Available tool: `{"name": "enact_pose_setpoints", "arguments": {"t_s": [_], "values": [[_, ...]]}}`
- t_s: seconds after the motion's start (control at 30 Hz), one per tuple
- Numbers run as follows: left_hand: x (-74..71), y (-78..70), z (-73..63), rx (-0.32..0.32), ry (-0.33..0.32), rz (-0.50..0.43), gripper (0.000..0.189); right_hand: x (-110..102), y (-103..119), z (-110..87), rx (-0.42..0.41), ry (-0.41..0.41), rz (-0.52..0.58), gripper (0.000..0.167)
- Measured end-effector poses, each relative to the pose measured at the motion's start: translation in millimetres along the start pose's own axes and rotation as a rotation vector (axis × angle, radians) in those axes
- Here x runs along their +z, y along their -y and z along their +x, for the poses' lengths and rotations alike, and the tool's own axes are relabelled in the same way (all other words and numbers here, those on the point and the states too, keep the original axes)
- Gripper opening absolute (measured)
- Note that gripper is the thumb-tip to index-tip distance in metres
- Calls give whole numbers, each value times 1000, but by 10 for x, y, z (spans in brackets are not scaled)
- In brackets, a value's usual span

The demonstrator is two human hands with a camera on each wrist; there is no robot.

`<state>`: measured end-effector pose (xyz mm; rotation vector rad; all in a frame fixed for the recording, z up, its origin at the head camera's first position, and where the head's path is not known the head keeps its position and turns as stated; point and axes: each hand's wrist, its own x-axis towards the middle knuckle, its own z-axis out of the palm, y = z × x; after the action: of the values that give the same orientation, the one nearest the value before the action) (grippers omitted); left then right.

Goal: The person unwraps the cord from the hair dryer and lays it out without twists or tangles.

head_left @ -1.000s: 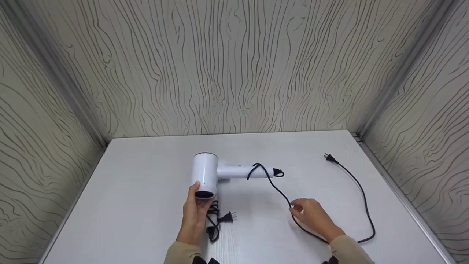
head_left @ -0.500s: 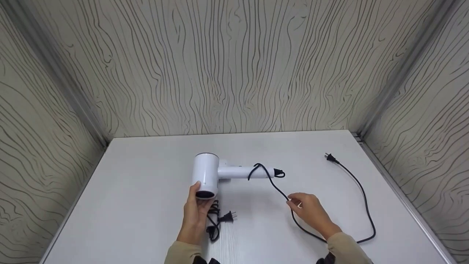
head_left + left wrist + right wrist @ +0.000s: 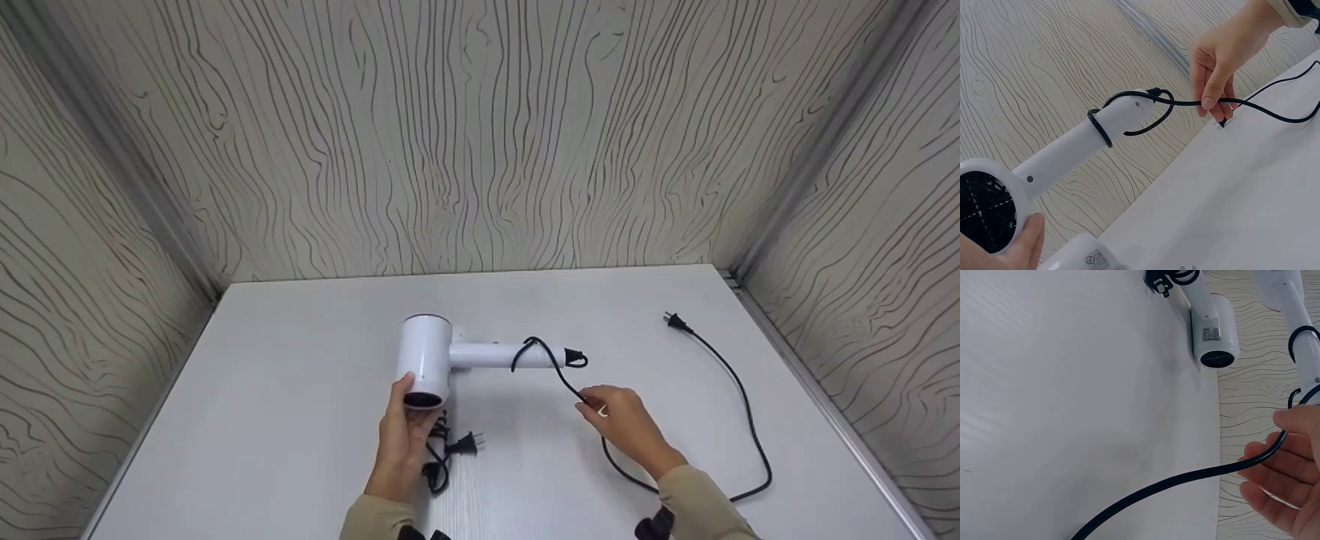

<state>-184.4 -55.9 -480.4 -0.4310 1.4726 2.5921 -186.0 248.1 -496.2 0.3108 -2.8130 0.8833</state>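
Note:
My left hand grips the barrel of a white hair dryer, whose handle points right. One turn of its black cord loops around the handle near the tail end. Between thumb and fingers, my right hand pinches that cord a short way from the handle. From there the cord runs over the table to its two-pin plug. Below the held dryer lies a second white hair dryer, its cord wound about its handle. In the head view my left hand and the held dryer hide most of it.
The second dryer's black plug rests right of my left hand. A white tabletop carries everything. Wood-grain panels stand behind it and on both sides, with grey metal strips at the corners.
My right hand has moved left and farther from me along the cord, closer to the dryer's handle. The held dryer has shifted slightly right. The plug on the table has stayed put.

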Motion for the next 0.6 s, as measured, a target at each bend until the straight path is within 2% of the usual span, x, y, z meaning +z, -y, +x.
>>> {"name": "enact_pose_setpoints", "arguments": {"t_s": [0.13,0.37,0.6], "values": [[6,1,3,-4,-11,3,75,17,18,6,-8,-13,-4,10],[0,5,-5,-4,9,1,74,53,23,-7,39,-32,12,9],[-5,11,0,-4,-5,4,74,54,8,-42,-13,-73,34,6]]}}
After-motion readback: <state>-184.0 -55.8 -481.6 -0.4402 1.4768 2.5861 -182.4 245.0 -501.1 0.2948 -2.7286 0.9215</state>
